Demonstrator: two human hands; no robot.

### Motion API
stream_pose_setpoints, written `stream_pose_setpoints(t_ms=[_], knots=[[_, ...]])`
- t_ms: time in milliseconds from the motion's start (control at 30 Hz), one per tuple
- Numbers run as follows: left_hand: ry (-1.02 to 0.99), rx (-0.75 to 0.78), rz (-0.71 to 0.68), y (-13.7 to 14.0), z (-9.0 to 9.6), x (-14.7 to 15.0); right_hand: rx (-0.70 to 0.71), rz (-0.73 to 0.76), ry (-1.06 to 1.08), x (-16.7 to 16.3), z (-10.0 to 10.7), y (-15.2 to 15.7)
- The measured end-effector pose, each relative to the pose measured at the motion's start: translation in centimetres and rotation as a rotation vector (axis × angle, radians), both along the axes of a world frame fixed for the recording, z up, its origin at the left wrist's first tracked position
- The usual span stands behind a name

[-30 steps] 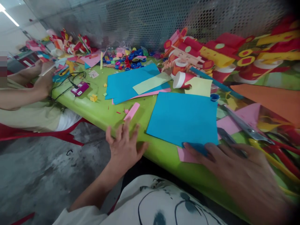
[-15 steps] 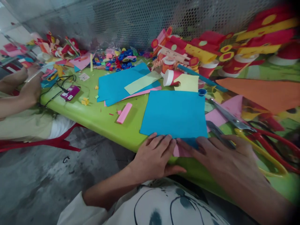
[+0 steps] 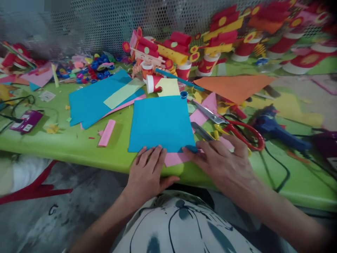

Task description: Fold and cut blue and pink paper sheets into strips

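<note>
A blue paper sheet (image 3: 163,123) lies flat near the table's front edge, with pink paper (image 3: 176,160) showing beneath its near side. My left hand (image 3: 147,167) is open, its outstretched fingertips resting on the sheet's near edge and its thumb out to the side. At the near right corner, my right hand (image 3: 223,161) rests open with a fingertip on the blue paper; its other fingers are partly hidden. Just beyond those fingers is a dark-bladed cutter (image 3: 201,131). Red-handled scissors (image 3: 226,123) lie past it. A rolled pink piece (image 3: 107,133) sits left of the sheet.
More blue sheets (image 3: 92,98) and a pale green strip (image 3: 123,93) lie at left. Paper cup figures (image 3: 179,52) line the back before a perforated metal panel (image 3: 158,17). An orange sheet (image 3: 234,88), a blue glue gun (image 3: 279,128) with its cord, and a purple box (image 3: 26,121) are around.
The view has swung right, bringing the glue gun into sight and leaving the neighbour's hands out of frame. Both my hands stay at the blue sheet's near edge.
</note>
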State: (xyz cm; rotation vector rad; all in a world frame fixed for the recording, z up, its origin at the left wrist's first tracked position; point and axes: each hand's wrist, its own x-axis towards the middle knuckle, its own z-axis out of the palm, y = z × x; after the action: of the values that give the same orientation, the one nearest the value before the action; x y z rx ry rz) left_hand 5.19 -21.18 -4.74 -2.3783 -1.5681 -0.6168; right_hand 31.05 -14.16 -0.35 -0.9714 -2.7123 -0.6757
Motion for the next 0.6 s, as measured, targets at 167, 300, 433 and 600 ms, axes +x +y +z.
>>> stream_pose_setpoints(t_ms=[167, 300, 433, 600], knots=[[-0.004, 0.006, -0.013, 0.1, 0.1, -0.1, -0.012, -0.012, 0.016, 0.8, 0.0, -0.2], [-0.025, 0.019, -0.022, 0.2, 0.0, -0.1, -0.003, -0.053, -0.009, 0.9, 0.5, -0.6], [-0.047, 0.022, -0.025, 0.1, -0.2, -0.1, 0.013, -0.066, -0.021, 1.1, 0.7, -0.8], [-0.053, 0.004, -0.019, 0.0, -0.3, -0.1, -0.018, -0.112, 0.008, 1.3, 0.4, -1.1]])
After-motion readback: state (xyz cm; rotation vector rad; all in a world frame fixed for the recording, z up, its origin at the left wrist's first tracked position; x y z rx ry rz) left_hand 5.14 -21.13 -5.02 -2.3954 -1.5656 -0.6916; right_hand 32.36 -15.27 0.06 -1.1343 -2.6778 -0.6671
